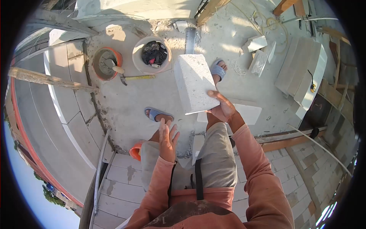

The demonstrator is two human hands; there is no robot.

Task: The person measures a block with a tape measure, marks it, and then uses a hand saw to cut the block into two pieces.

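My right hand point(223, 108) grips the near right corner of a white aerated concrete block point(195, 84), thumb on top and the other fingers partly hidden beneath. The block is held raised and tilted in front of my knees, its long end pointing away from me. My left hand point(167, 142) is empty, fingers spread, a short way left of and nearer to me than the block. Beyond the block's far end lies a saw blade point(190, 40); its handle is not visible.
An orange bucket point(119, 57) of grey mortar holds a trowel point(116, 69). Nearby are a hammer point(139, 77) and a white bucket point(136, 57) with a black bag inside. Stacked blocks point(299, 65) carry a tape measure point(313, 87) at right. Block offcuts point(261, 61) lie on the floor.
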